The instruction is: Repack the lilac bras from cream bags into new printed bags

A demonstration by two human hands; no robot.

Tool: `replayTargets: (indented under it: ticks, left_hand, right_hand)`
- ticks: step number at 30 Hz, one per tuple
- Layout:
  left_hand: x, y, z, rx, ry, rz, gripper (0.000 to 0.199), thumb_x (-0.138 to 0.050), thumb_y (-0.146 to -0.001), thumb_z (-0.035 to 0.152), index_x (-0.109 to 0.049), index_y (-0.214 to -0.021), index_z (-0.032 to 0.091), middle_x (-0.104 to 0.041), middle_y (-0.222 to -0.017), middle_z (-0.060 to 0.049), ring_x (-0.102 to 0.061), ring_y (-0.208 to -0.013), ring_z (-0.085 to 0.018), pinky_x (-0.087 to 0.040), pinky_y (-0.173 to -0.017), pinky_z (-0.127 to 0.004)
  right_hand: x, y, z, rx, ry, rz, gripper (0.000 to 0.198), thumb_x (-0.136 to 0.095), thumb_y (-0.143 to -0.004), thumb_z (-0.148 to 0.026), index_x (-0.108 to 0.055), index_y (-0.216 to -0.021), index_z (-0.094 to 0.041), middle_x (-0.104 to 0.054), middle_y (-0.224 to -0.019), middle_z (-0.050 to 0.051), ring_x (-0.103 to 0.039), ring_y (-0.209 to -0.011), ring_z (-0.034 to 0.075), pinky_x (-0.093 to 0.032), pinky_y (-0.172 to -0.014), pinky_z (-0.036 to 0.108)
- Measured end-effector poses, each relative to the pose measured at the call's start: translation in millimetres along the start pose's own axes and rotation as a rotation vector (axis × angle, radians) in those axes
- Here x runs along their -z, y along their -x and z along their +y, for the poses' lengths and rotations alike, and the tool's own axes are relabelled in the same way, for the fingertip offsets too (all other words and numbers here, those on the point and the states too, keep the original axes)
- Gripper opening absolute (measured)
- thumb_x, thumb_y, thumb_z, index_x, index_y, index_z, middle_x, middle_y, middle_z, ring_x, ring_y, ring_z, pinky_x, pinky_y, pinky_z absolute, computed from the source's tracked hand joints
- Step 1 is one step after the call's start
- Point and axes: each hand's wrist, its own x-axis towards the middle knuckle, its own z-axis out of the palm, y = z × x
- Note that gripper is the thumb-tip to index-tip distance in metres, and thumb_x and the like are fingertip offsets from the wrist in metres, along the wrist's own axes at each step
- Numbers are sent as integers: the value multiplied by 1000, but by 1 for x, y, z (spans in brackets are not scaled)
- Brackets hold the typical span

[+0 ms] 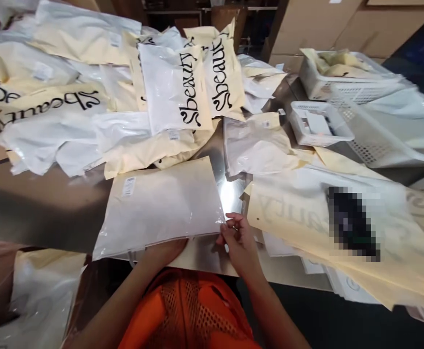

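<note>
Cardboard cartons (317, 29) stack up behind a metal table (77, 208) crowded with packaging. At the lower left, an open carton beside the table holds a clear plastic bag (44, 291). Above it, a heap of filled cream-and-white mailer pouches (77, 97) spreads over the table, some printed "Sbeauty".

Just in front of that heap is the flat frosted mailer pouch (164, 206), a barcode label (128, 186) near its upper left corner. The left hand (173, 249) reaches under its near edge; its fingers are hidden, so I cannot tell whether they grip. The right hand (236, 235) appears to pinch the near right corner between thumb and fingers.

Farther right lie a stack of large flat mailers (288, 208) with a dark, pixelated object (353, 223) on top and, beyond, a small white basket (321, 131) and larger perforated baskets (346, 89).

The step in hand looks like handling this one pouch by its edge. Moving it would call for keeping that corner pinched, with the left hand supporting from below.
</note>
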Motion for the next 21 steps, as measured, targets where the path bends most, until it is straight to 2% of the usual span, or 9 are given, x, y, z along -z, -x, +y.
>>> replayTargets:
  ticks: [6,8,12,14,16,17,18,20,21]
  left_hand:
    - [7,30,10,22,88,-64,44,-55,-87,56,-67,-114,23,-74,-98,-8,-68,-93,-29,-54,-81,-37]
    - [6,42,1,-23,51,34,35,-56,-89,48,-68,-112,24,-73,-99,-7,-68,-92,-29,-54,-81,-38]
    - [9,66,-28,-169,-112,384,27,-46,-94,23,-68,-110,21,-74,-97,-8,-69,-84,-25,-55,-77,-36]
    - [20,78,-41,-195,-128,458,28,-53,-92,22,-64,-118,16,-71,-107,-12,-68,-92,-25,-54,-80,-35]
    - [39,87,-51,-207,-115,424,40,-60,-89,26,-58,-126,13,-59,-131,-17,-57,-120,-32,-50,-96,-41]
    - [49,90,-55,-214,-116,377,46,-62,-87,28,-55,-129,13,-49,-142,-19,-44,-133,-36,-45,-103,-47]
    - [59,92,-58,-219,-128,320,49,-63,-85,28,-53,-132,14,-40,-150,-18,-30,-141,-39,-38,-109,-52]
    - [75,91,-63,-229,-185,217,50,-63,-83,24,-55,-131,18,-36,-152,-15,-22,-143,-42,-31,-112,-59]
    - [81,90,-64,-228,-222,159,48,-63,-81,21,-57,-128,19,-41,-150,-15,-27,-141,-42,-29,-112,-61]
  right_hand:
    - [1,-2,5,-28,-120,49,37,-71,-78,-44,-50,-101,-25,-51,-73,-7,-49,-49,7,-40,-49,22]
    - [0,-5,7,-22,-213,66,32,-71,-79,-41,-51,-100,-27,-49,-70,-9,-45,-48,5,-37,-48,21]
    - [-4,-11,0,29,-354,104,25,-72,-80,-34,-53,-94,-27,-45,-68,-10,-40,-45,3,-36,-47,18]
    - [-4,-11,-5,130,-364,41,22,-68,-83,-36,-53,-98,-30,-53,-75,-8,-52,-53,5,-45,-57,21]
    - [-1,-8,-7,298,-224,-131,29,-63,-86,-36,-48,-110,-34,-64,-102,-2,-66,-90,15,-51,-82,32]
    - [0,-6,-6,385,-73,-226,36,-62,-85,-35,-44,-117,-35,-61,-122,2,-60,-114,21,-48,-94,40]
    - [0,-4,-3,463,126,-300,45,-63,-84,-33,-41,-123,-35,-52,-139,5,-47,-131,26,-41,-103,47]
    - [-4,2,4,566,593,-365,57,-65,-80,-31,-40,-131,-30,-40,-150,10,-27,-143,35,-31,-109,57]
    - [-9,5,8,588,811,-366,58,-65,-80,-32,-43,-133,-28,-41,-149,12,-28,-142,38,-28,-109,60]
